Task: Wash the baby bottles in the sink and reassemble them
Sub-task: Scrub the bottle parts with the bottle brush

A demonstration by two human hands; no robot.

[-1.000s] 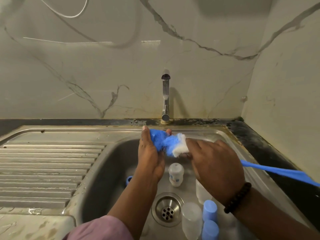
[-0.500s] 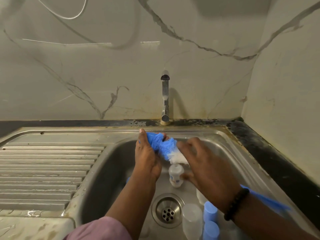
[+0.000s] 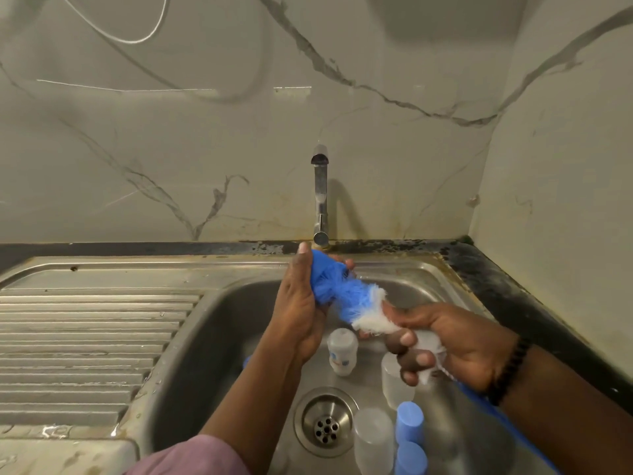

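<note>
— Gripping what, exactly, over the basin?
— A bottle brush with blue and white bristles (image 3: 346, 299). The left hand (image 3: 301, 306) curls round its blue end; the right hand (image 3: 445, 344) has fingers closed round the white bristles near the handle.
— And the bottles?
— A small clear plastic baby bottle with a printed label (image 3: 342, 351) stands upright in the stainless steel sink (image 3: 212, 337), just below the brush. Clear plastic cups (image 3: 373, 437) and blue cylindrical caps (image 3: 409, 423) sit right of the round drain (image 3: 325, 421).
— Beyond that?
— A chrome tap (image 3: 320, 197) rises behind, against a marble-veined wall (image 3: 137, 149).
</note>
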